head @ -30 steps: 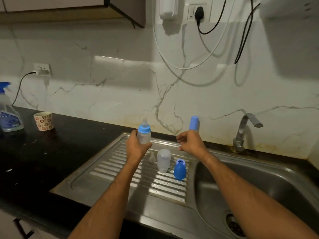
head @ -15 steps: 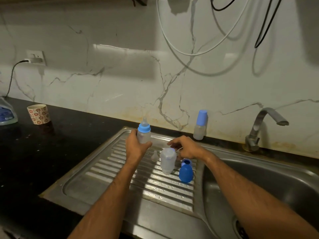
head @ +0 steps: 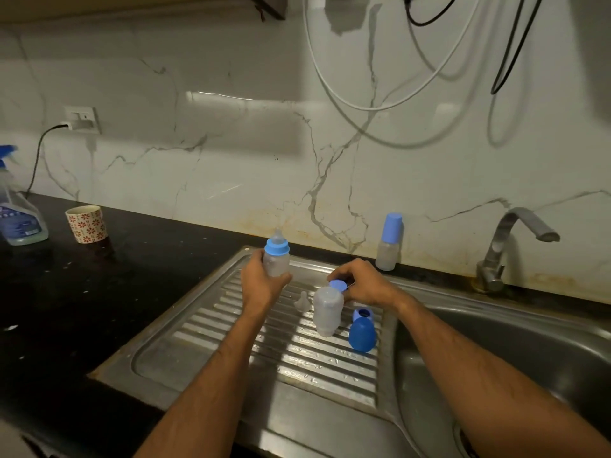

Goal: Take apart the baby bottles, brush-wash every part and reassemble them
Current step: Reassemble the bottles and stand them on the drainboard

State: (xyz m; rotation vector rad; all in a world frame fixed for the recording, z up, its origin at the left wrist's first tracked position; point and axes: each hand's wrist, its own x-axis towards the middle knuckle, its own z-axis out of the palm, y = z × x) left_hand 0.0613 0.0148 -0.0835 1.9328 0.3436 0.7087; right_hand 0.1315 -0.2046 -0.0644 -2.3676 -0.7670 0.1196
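Head view: left hand [head: 261,285] gripping baby bottle [head: 277,259] upright; right hand [head: 360,285] pinching blue cap [head: 338,285] above drainboard [head: 231,325].

White marble wall [head: 231,166] behind black counter [head: 82,292], dim light.

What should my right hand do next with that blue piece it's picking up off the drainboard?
Probably lift the light blue cap and fit it over the nipple of the clear bottle in the left hand: that bottle has its ring and nipple but no cap.
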